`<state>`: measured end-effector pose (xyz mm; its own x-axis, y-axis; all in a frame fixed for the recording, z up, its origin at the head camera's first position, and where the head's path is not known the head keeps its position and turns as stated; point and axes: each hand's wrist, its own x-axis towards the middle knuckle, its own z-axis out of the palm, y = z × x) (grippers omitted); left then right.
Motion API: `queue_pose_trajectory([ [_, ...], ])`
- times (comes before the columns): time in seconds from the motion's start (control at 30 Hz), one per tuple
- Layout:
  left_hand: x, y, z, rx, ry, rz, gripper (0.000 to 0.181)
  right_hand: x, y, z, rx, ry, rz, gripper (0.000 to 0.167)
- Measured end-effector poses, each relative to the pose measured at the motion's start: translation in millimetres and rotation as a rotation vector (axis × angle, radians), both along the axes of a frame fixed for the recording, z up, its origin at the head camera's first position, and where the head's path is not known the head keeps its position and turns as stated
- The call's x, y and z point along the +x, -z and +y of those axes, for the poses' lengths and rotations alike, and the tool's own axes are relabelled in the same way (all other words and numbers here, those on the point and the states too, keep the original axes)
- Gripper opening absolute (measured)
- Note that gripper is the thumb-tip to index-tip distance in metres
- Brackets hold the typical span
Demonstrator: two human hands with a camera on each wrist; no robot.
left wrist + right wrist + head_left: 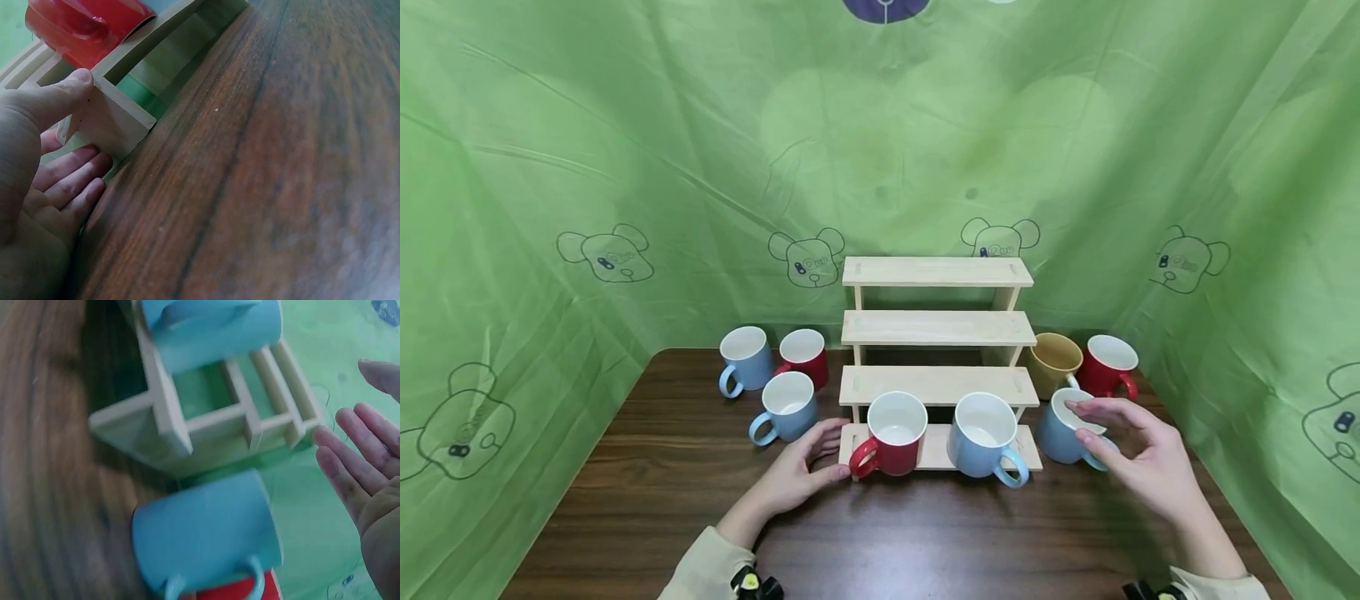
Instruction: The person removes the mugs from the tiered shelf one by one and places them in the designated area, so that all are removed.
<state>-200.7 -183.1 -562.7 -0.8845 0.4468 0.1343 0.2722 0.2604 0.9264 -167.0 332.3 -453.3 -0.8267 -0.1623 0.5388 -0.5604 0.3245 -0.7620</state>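
A stepped wooden display rack (936, 383) stands mid-table. On its lowest step sit a red mug (895, 437) with its handle to the left and a light blue mug (981, 437) with its handle to the right. My left hand (801, 471) holds the left end of that step, thumb at the front corner, the other fingers along the side; the left wrist view shows the thumb against the wooden edge. My right hand (1142, 454) is over another blue mug (1060, 433) on the table, fingers extended. In the right wrist view its fingers (356, 434) hold nothing, apart from the nearby blue mug (206, 531).
Left of the rack stand two blue mugs, one behind (748, 362) and one nearer (793, 412), and a red mug (808, 362). A yellow mug (1052, 367) and a red mug (1105, 371) stand back right. A green curtain (700, 167) surrounds the dark wooden table (647, 500).
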Motion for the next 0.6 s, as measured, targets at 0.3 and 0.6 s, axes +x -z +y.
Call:
queue_pose_trajectory([
  [0.3, -0.8, 1.6, 1.5, 0.009, 0.013, 0.010, 0.069, -8.2, -3.6, -21, -0.028, -0.115, 0.049, 0.052],
  [0.6, -0.4, 1.3, 0.6, 0.018, 0.015, 0.021, 0.068, -8.2, -2.4, -33, 0.043, -0.101, -0.058, 0.052],
])
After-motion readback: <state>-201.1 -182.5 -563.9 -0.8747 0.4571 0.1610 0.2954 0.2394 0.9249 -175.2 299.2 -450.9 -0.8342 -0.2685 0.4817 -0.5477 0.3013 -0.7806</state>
